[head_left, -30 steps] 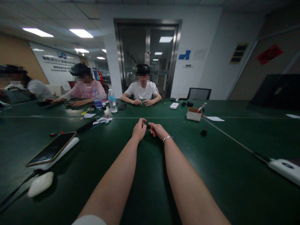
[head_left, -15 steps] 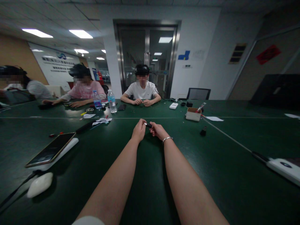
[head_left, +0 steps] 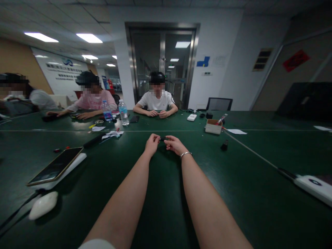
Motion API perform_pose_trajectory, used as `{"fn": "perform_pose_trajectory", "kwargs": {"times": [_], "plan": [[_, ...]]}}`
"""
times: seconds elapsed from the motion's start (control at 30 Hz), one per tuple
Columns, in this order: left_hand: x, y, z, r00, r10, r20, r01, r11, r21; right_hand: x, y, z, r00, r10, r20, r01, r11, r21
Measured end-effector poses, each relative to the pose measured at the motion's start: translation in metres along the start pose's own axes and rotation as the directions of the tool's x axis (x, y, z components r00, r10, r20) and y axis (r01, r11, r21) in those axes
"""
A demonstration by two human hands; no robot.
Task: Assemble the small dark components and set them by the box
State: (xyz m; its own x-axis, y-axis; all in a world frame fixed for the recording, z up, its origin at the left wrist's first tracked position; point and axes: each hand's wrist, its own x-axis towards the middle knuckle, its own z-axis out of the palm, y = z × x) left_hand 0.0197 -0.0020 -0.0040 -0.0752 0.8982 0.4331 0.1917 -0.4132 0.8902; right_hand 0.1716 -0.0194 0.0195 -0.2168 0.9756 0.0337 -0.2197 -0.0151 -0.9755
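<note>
Over the green table (head_left: 166,193), both my arms reach forward and the hands nearly meet. A small, dark, stick-like object (head_left: 162,139) spans the gap between them; its kind is too small to make out. My left hand (head_left: 151,144) is closed in a pinch at its left end. My right hand (head_left: 175,144), below a silver bracelet (head_left: 185,154), pinches its right end between thumb and fingers. The fingers cover both ends of the object. To the right of my right hand a small black piece (head_left: 224,145) stands on the table.
At left lie a phone (head_left: 57,165) on a white item and a pale stone-like object (head_left: 43,205). Water bottles (head_left: 123,113), paper scraps (head_left: 113,134) and a small box (head_left: 213,127) stand farther off. A white device (head_left: 312,186) with a cable lies right. Across sits a person (head_left: 157,100).
My hands have drawn slightly apart, the left one shifting a little left. The silvery end of the object seen earlier no longer shows; only a dark part is visible.
</note>
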Motion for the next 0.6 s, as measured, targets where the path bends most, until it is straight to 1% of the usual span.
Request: {"fn": "perform_pose_trajectory", "kwargs": {"times": [0.13,0.2,0.33,0.4,0.47,0.6], "plan": [[-0.002,0.002,-0.001,0.998,-0.009,0.056,0.015,0.994,-0.106,0.0,-0.002,0.0,0.999,0.046,-0.015,-0.046,0.999,-0.017],[-0.001,0.004,-0.002,0.996,0.01,0.088,0.002,0.992,-0.127,0.001,-0.002,-0.001,0.997,0.067,-0.022,-0.068,0.997,-0.045],[0.002,0.005,-0.006,0.991,0.086,0.102,-0.081,0.995,-0.05,0.004,-0.002,-0.003,0.994,0.088,-0.066,-0.094,0.99,-0.103],[0.002,0.006,-0.009,0.989,0.101,0.11,-0.099,0.995,-0.016,0.006,-0.001,-0.003,0.994,0.083,-0.074,-0.092,0.988,-0.128],[0.002,0.009,-0.011,0.988,0.093,0.124,-0.091,0.996,-0.025,0.006,-0.001,-0.002,0.994,0.079,-0.072,-0.089,0.985,-0.151],[-0.001,0.015,-0.013,0.99,0.043,0.134,-0.027,0.992,-0.121,0.006,-0.001,-0.001,0.994,0.086,-0.061,-0.095,0.981,-0.167]]}}
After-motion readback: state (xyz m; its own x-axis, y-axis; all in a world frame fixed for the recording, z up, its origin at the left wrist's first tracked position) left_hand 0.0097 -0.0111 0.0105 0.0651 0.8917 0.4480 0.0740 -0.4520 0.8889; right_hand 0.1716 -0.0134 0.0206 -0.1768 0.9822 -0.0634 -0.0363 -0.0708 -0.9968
